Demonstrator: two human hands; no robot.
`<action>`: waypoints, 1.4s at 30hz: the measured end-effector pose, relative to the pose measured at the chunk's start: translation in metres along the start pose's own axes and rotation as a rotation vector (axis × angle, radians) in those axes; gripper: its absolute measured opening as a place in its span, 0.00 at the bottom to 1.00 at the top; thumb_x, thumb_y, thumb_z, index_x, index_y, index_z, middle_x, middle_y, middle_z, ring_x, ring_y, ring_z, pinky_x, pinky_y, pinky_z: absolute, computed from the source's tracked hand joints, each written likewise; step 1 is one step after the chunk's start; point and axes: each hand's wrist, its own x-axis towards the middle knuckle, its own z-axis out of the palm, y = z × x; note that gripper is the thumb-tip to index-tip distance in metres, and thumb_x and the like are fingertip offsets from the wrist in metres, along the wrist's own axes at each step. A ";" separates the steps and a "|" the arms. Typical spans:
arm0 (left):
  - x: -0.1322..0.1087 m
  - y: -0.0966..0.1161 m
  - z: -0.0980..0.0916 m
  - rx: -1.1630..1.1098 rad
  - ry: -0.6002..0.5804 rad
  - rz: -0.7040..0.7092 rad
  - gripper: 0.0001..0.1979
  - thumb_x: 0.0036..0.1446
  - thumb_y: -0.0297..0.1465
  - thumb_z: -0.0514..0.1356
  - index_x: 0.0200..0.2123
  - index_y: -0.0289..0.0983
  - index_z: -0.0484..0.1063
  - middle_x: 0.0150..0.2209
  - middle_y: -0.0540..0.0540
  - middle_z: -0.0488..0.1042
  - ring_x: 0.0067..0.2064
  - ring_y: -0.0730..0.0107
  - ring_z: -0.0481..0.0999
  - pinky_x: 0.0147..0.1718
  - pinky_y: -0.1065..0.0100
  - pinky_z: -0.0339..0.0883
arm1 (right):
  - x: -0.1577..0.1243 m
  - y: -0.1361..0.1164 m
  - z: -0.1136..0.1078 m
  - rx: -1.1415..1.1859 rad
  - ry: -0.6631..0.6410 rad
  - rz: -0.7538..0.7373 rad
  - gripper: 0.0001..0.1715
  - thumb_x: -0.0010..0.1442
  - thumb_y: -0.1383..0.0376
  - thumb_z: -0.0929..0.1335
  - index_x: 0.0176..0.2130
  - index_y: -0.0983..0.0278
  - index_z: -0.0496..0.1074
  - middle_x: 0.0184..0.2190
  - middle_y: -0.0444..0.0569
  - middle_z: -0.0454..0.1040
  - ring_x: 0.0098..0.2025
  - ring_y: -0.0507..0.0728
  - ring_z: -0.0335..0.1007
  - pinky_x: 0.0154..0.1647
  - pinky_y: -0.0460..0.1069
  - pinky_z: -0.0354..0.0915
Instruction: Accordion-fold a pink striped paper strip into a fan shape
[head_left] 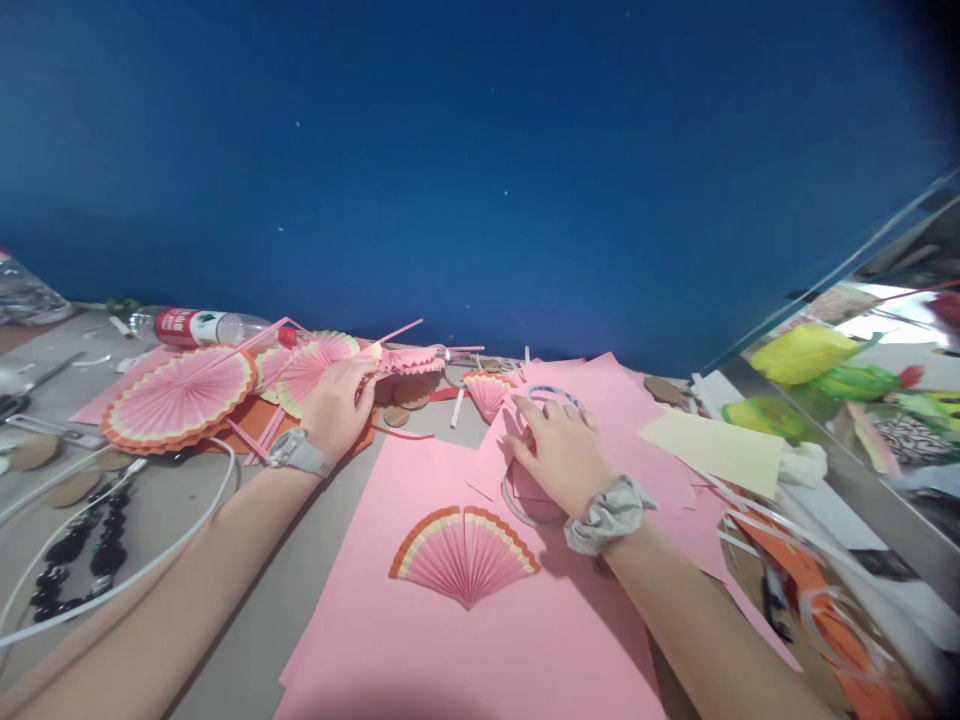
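Note:
My left hand [339,405], with a watch on the wrist, reaches over the pleated pink fans at the back; its fingers are curled against a folded pink piece [409,362], and their grip is partly hidden. My right hand [561,448], with a grey scrunchie at the wrist, has its fingers apart over a ring-shaped roll [529,505] on pink paper. Just left of its fingertips sits a small pleated fan [489,393]. In front of both hands, a pleated fan in two joined parts [465,560], edged orange and cream, lies on pink sheets [450,660].
Round pleated fans [180,398] and a plastic bottle [217,328] lie at the left, near white cables and black beads [109,545]. Cream paper [716,450] and orange strips [795,580] are at the right. A blue partition [465,180] stands behind.

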 end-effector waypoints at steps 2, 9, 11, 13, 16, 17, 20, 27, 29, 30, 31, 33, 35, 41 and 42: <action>0.000 0.001 -0.002 -0.013 0.051 -0.038 0.11 0.60 0.28 0.48 0.44 0.36 0.66 0.45 0.43 0.71 0.49 0.63 0.68 0.51 0.61 0.61 | 0.000 -0.001 0.000 -0.021 -0.016 -0.037 0.24 0.61 0.59 0.59 0.56 0.58 0.60 0.39 0.55 0.68 0.42 0.63 0.62 0.43 0.55 0.50; 0.000 0.001 -0.002 -0.022 0.116 -0.095 0.09 0.58 0.30 0.51 0.40 0.37 0.68 0.45 0.43 0.69 0.50 0.62 0.67 0.53 0.60 0.58 | 0.001 -0.009 0.000 -0.049 -0.060 -0.134 0.17 0.60 0.55 0.61 0.42 0.60 0.71 0.39 0.53 0.66 0.43 0.61 0.60 0.44 0.52 0.50; 0.000 0.001 -0.001 -0.019 0.114 -0.094 0.08 0.58 0.30 0.52 0.39 0.37 0.69 0.44 0.43 0.68 0.50 0.62 0.66 0.53 0.60 0.58 | 0.002 -0.005 -0.002 -0.077 -0.047 -0.094 0.18 0.59 0.53 0.61 0.41 0.62 0.71 0.39 0.54 0.66 0.43 0.62 0.59 0.44 0.53 0.50; 0.000 0.000 0.000 -0.016 0.109 -0.089 0.08 0.57 0.30 0.53 0.38 0.37 0.70 0.44 0.43 0.68 0.50 0.62 0.66 0.53 0.60 0.58 | 0.002 0.003 -0.005 -0.115 -0.033 -0.037 0.17 0.59 0.57 0.62 0.40 0.64 0.70 0.38 0.55 0.66 0.43 0.63 0.59 0.44 0.55 0.50; -0.001 -0.001 0.002 -0.012 0.095 -0.078 0.08 0.57 0.30 0.53 0.37 0.37 0.70 0.44 0.43 0.68 0.49 0.62 0.66 0.52 0.60 0.58 | 0.001 0.014 -0.011 -0.169 -0.015 0.059 0.13 0.57 0.65 0.61 0.40 0.68 0.70 0.37 0.58 0.66 0.41 0.64 0.59 0.43 0.56 0.50; -0.001 -0.002 0.003 -0.011 0.090 -0.076 0.08 0.57 0.30 0.53 0.37 0.37 0.70 0.45 0.43 0.68 0.49 0.61 0.66 0.52 0.59 0.58 | 0.001 0.017 -0.012 -0.181 -0.008 0.087 0.13 0.57 0.67 0.61 0.40 0.68 0.70 0.36 0.58 0.66 0.41 0.64 0.59 0.43 0.57 0.50; -0.002 -0.002 0.004 -0.003 0.070 -0.071 0.08 0.57 0.31 0.53 0.37 0.37 0.71 0.44 0.42 0.68 0.49 0.60 0.65 0.52 0.58 0.58 | 0.001 0.017 -0.014 -0.182 0.009 0.119 0.13 0.59 0.64 0.60 0.38 0.67 0.70 0.37 0.58 0.66 0.41 0.64 0.59 0.42 0.56 0.50; -0.003 0.006 0.001 0.014 -0.033 -0.028 0.10 0.57 0.31 0.52 0.39 0.38 0.72 0.46 0.43 0.67 0.51 0.59 0.64 0.54 0.57 0.56 | 0.004 -0.008 0.006 -0.115 0.017 0.078 0.22 0.57 0.53 0.61 0.38 0.68 0.71 0.37 0.57 0.67 0.43 0.64 0.59 0.45 0.56 0.51; -0.003 0.007 0.001 0.016 -0.056 -0.021 0.11 0.57 0.31 0.52 0.39 0.38 0.72 0.47 0.42 0.67 0.52 0.58 0.63 0.54 0.56 0.55 | 0.006 -0.009 0.008 -0.099 0.020 0.090 0.17 0.57 0.59 0.61 0.37 0.68 0.71 0.37 0.57 0.67 0.42 0.64 0.59 0.44 0.56 0.51; -0.003 0.007 0.001 0.018 -0.064 -0.020 0.11 0.56 0.31 0.53 0.40 0.38 0.72 0.47 0.42 0.66 0.52 0.57 0.63 0.54 0.56 0.55 | 0.007 -0.007 0.007 -0.089 0.024 0.099 0.16 0.57 0.61 0.61 0.37 0.68 0.71 0.37 0.58 0.67 0.42 0.63 0.60 0.44 0.56 0.51; -0.003 0.007 0.002 0.019 -0.069 -0.020 0.11 0.56 0.31 0.53 0.40 0.38 0.72 0.47 0.42 0.66 0.52 0.57 0.63 0.54 0.55 0.55 | 0.008 -0.004 0.005 -0.078 0.031 0.111 0.15 0.57 0.62 0.61 0.37 0.68 0.72 0.37 0.58 0.67 0.42 0.63 0.60 0.44 0.56 0.51; -0.003 0.007 0.002 0.021 -0.077 -0.022 0.11 0.56 0.31 0.52 0.40 0.38 0.72 0.46 0.42 0.66 0.52 0.57 0.63 0.54 0.55 0.55 | 0.010 0.005 -0.002 -0.047 0.050 0.145 0.15 0.57 0.62 0.60 0.37 0.66 0.72 0.38 0.57 0.67 0.42 0.63 0.61 0.43 0.56 0.52; -0.003 0.006 0.003 0.020 -0.081 -0.022 0.11 0.57 0.32 0.52 0.39 0.38 0.72 0.46 0.42 0.66 0.52 0.57 0.63 0.54 0.55 0.55 | 0.012 0.017 -0.012 -0.013 0.073 0.188 0.15 0.57 0.61 0.59 0.36 0.64 0.72 0.39 0.56 0.67 0.41 0.62 0.62 0.43 0.56 0.53; -0.003 0.008 0.001 0.004 -0.080 -0.025 0.10 0.57 0.31 0.53 0.39 0.38 0.72 0.47 0.43 0.66 0.52 0.58 0.63 0.54 0.56 0.55 | 0.014 0.061 -0.036 0.494 0.260 0.386 0.13 0.52 0.57 0.64 0.32 0.63 0.71 0.32 0.49 0.66 0.31 0.57 0.62 0.37 0.53 0.58; -0.003 0.008 0.001 0.003 -0.078 -0.029 0.10 0.57 0.31 0.52 0.39 0.39 0.72 0.48 0.43 0.66 0.52 0.58 0.63 0.54 0.56 0.55 | 0.014 0.067 -0.038 0.560 0.268 0.389 0.14 0.53 0.57 0.63 0.32 0.64 0.70 0.29 0.48 0.66 0.30 0.56 0.61 0.35 0.52 0.59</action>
